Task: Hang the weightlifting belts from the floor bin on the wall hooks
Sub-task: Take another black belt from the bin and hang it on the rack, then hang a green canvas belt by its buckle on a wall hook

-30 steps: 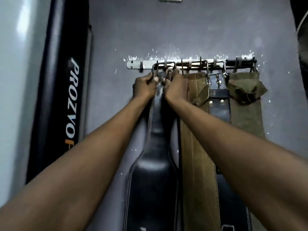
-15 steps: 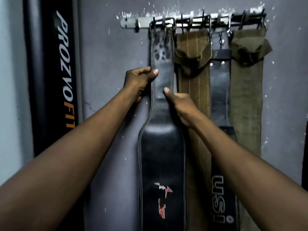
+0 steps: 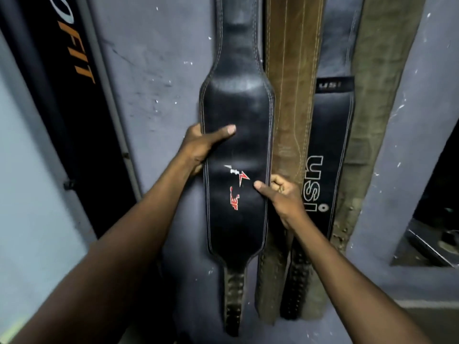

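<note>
A black leather belt (image 3: 236, 100) with a red and white logo hangs flat against the grey wall. My left hand (image 3: 201, 147) grips its left edge at the wide middle, thumb across the front. My right hand (image 3: 280, 194) holds the right edge lower down, thumb on the leather, fingers curled behind. To the right hang a brown suede belt (image 3: 290, 70), a black belt (image 3: 327, 135) printed "USI" and an olive fabric belt (image 3: 377, 70). The hook rail is out of view above. No floor bin shows.
A tall black padded board (image 3: 74, 100) with orange lettering leans against the wall on the left. A grey wall corner (image 3: 409, 145) juts out on the right, with a dark gap and floor beyond it.
My view has dropped from the hook rail to the belts' lower halves. Both hands slid down the black belt from its top near the hooks to its wide middle.
</note>
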